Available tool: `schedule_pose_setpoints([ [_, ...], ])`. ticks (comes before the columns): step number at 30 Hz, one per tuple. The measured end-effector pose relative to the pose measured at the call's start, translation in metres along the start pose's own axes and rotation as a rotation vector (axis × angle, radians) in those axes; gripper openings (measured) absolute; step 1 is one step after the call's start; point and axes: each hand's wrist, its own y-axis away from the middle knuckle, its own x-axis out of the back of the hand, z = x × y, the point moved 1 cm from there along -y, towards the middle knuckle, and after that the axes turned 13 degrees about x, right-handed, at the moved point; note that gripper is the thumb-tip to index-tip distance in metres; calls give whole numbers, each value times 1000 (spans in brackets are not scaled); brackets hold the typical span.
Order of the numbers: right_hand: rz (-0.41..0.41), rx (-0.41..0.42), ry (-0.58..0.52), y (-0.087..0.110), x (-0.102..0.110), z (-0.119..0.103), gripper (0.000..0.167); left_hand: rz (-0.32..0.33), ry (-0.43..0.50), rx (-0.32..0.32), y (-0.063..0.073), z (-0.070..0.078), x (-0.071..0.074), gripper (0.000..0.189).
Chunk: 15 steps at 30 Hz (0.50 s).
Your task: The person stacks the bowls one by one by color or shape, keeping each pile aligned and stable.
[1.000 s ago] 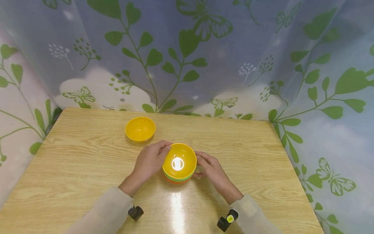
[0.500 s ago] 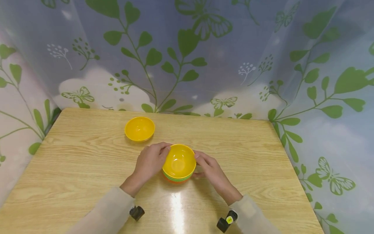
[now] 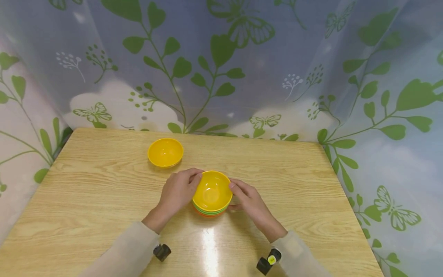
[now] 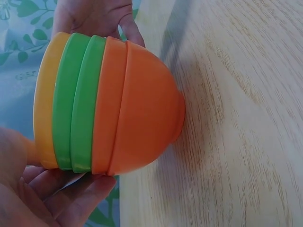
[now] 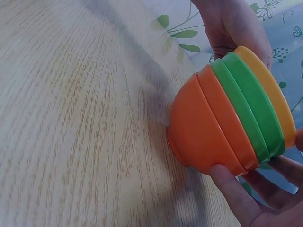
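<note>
A stack of nested bowls (image 3: pixel 212 192) sits upright near the middle of the table. Yellow is on top, then two green ones, with two orange at the bottom, as the side of the stack (image 4: pixel 142 109) shows in the left wrist view. My left hand (image 3: pixel 178 190) grips the stack's left side, thumb at the yellow rim. From the right, my right hand (image 3: pixel 250 200) holds the other side, its thumb at the rim and a fingertip against the lower orange bowl (image 5: pixel 199 127). The stack's foot is close over the wood.
A single yellow bowl (image 3: pixel 165 153) stands upright farther back, to the left of the stack. The wooden table (image 3: pixel 283 169) reaches back to a patterned curtain (image 3: pixel 194 77), which also hangs along both sides.
The view has shifted very slightly. Both hands stay on the stack, and the bright reflection inside the top yellow bowl has faded since a second ago.
</note>
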Motion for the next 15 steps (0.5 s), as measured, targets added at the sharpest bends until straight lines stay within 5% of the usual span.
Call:
schedule_pose_setpoints([
  [15, -2, -17, -9, -1, 1, 0, 50, -29, 7, -29, -4, -7, 3, 29],
])
